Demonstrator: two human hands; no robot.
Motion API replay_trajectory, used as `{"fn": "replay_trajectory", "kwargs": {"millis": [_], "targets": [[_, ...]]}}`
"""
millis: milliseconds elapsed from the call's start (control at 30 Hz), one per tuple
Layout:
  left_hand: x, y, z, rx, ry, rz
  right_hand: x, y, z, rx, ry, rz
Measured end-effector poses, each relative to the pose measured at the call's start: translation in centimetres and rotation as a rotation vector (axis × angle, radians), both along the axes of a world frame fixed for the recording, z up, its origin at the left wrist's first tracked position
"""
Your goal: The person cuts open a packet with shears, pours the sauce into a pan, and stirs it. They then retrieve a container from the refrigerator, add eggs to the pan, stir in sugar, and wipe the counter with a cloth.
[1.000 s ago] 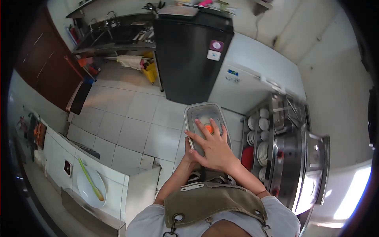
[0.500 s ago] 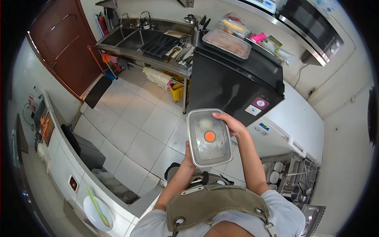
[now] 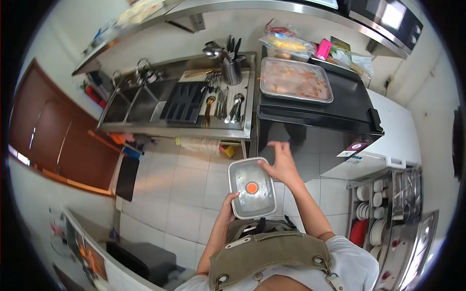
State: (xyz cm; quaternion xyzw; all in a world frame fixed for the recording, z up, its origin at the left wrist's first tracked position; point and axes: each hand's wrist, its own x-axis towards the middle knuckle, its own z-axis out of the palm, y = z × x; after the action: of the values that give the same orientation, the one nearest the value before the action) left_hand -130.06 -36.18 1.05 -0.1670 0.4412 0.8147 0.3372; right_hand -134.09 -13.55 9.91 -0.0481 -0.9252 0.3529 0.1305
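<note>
A rectangular lidded container (image 3: 252, 201) with a clouded clear lid and an orange round button is in front of my body. My left hand (image 3: 228, 207) grips its lower left side, thumb on the rim. At the container's upper right corner, my right hand (image 3: 282, 165) has its fingers spread, the thumb at or close to the lid's edge. Ahead of it, a larger covered tray (image 3: 295, 80) of pinkish food lies on top of the black fridge (image 3: 310, 114).
A steel sink counter (image 3: 170, 131) with a black cutlery tray (image 3: 184, 102), loose cutlery and a utensil holder (image 3: 231, 72) stands ahead left. A dish rack (image 3: 371, 208) is at right, a grey bin (image 3: 150, 257) lower left, and a steel shelf (image 3: 272, 5) overhead.
The view has turned toward the fridge and sink counter, which appear closer. My right hand has loosened from the container's side and its fingers have spread. My left hand still holds the container.
</note>
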Motion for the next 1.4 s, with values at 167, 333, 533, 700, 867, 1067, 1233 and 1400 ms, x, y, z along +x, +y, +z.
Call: {"fn": "replay_trajectory", "kwargs": {"millis": [167, 333, 533, 700, 867, 1067, 1233, 1400], "targets": [[-6.1, -4.8, 0.6, -0.046, 0.011, -0.082, -4.1, -0.3, 3.2, -0.019, 0.315, -0.311], [-9.9, -7.1, -2.7, -0.073, 0.041, -0.172, -4.2, -0.1, 4.3, 0.034, 0.08, -0.401], [-11.5, -7.9, -6.0, -0.002, -0.059, -0.099, 0.1, -2.1, 3.0, 0.014, 0.127, -0.487], [-11.3, -5.6, -9.7, 0.037, -0.125, -0.097, 9.9, -4.3, 1.6, -0.152, 0.173, -0.601], [-9.2, -0.9, -14.7, 0.035, -0.241, -0.126, 20.4, -3.7, 2.3, -0.193, 0.133, -0.756], [-8.0, 8.6, -22.9, 0.21, -0.338, -0.573, 28.7, -2.0, 3.1, -0.176, 0.155, -1.063], [-9.9, 18.9, -34.0, 0.065, -0.308, -0.617, 36.6, 1.5, 0.0, -0.115, 0.322, -1.3], [-13.1, 27.0, -41.0, 0.041, -0.289, -0.729, 42.4, 2.4, 0.2, -0.103, 0.26, -1.595]]}}
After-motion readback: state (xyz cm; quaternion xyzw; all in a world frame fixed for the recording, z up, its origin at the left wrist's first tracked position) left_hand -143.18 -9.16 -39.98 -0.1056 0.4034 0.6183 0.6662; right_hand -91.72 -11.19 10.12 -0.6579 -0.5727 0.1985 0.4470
